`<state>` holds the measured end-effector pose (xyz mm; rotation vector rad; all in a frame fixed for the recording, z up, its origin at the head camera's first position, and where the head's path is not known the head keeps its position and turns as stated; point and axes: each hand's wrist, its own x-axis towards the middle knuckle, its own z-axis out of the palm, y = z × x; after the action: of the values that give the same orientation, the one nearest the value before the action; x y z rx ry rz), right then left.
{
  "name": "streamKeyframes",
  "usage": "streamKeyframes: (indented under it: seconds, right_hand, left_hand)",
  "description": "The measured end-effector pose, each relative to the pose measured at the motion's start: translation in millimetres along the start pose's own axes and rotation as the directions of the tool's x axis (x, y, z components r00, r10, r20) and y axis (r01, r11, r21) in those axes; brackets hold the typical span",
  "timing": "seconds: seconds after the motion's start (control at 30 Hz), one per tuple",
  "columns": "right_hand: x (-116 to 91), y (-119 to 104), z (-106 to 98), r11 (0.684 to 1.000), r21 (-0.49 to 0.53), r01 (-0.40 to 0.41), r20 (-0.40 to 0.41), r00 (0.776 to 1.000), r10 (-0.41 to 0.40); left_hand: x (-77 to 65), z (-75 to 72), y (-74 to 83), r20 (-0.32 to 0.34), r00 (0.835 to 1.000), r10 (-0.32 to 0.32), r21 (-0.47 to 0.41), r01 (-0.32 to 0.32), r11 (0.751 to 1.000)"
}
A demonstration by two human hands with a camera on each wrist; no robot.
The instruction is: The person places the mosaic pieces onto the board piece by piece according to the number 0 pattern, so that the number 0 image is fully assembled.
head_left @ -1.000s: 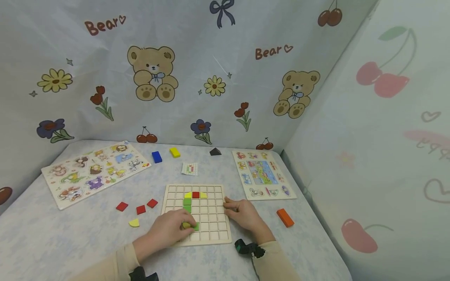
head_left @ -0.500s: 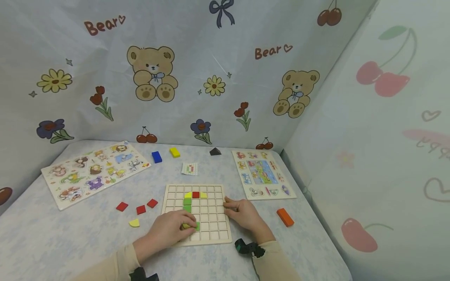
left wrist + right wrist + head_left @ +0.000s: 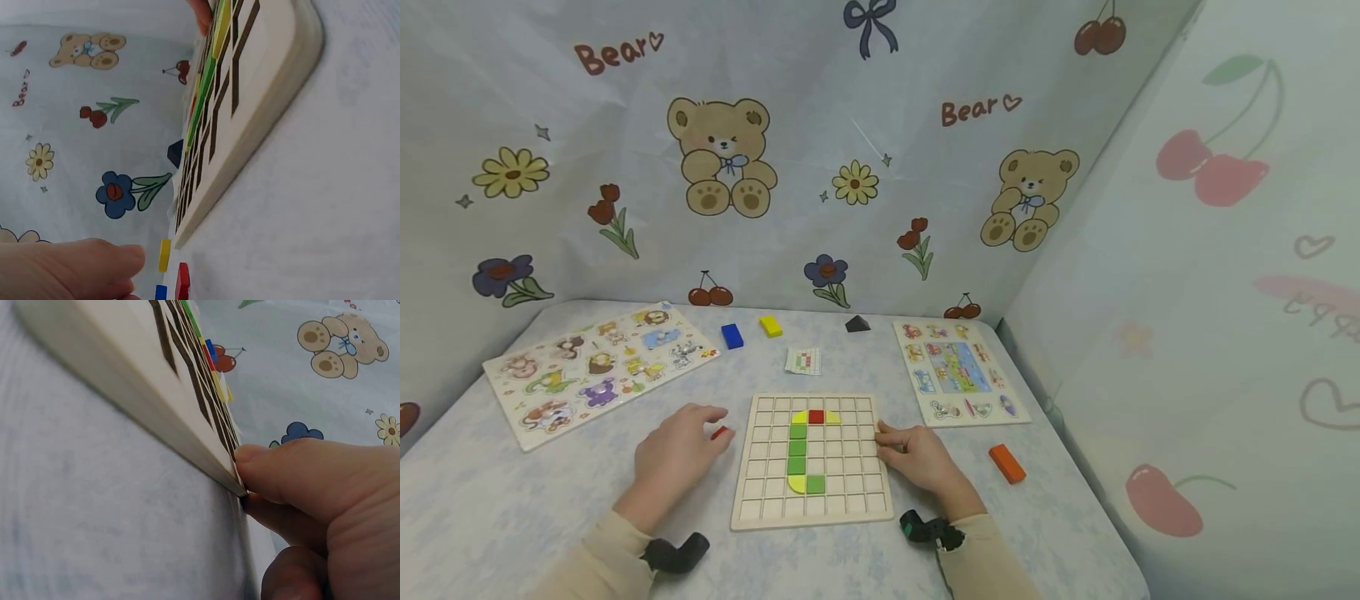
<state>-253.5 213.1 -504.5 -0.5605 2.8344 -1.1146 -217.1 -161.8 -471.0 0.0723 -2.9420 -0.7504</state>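
My left hand [image 3: 677, 458] is just left of the wooden grid board [image 3: 850, 504], with thumb and fingers spread around a red square tile [image 3: 719, 432]. In the left wrist view, a gap shows between the thumb [image 3: 119, 259] and the red tile [image 3: 182, 281]. The right hand [image 3: 925, 457] pinches the board's right edge, thumb on top and fingers below, as the right wrist view shows. On the board, green squares [image 3: 797, 448] run down a column, with a red square [image 3: 816, 417] and yellow quarter-circles [image 3: 797, 484] at the corners. Another green square [image 3: 815, 484] sits bottom right of the column.
Behind the board lies a small pattern card [image 3: 803, 361]. Blue [image 3: 732, 336] and yellow blocks [image 3: 771, 326] and a dark pyramid [image 3: 857, 323] sit farther back. An animal puzzle [image 3: 602, 371] is at left, another puzzle board [image 3: 961, 375] at right, near an orange block [image 3: 1007, 463].
My left hand has left the board, where a yellow quarter-circle now lies beside the lower green square, and moved left to the loose red tiles. The right hand keeps its place.
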Motion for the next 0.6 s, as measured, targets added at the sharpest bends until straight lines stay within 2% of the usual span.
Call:
streamKeyframes:
  seconds: [0.2, 0.43, 0.6]
  right_hand:
    - [-0.6, 1.3, -0.1, 1.0, 0.016, 0.005, 0.008, 1.0, -0.005]
    - [-0.8, -0.1, -0.7, 1.0, 0.024, 0.005, 0.01, 1.0, -0.006]
    - [-0.7, -0.3, -1.6, 1.0, 0.018, 0.007, 0.007, 1.0, -0.007]
  left_hand:
    - [5.0, 4.0, -10.9, 0.084, 0.996, -0.01, 0.019, 0.009, 1.0]
    - [8.4, 11.7, -14.3, 0.077, 0.997, -0.008, 0.02, 0.007, 1.0]
    - [10.4, 10.0, -15.1, 0.07, 0.997, -0.016, 0.031, 0.014, 0.999]
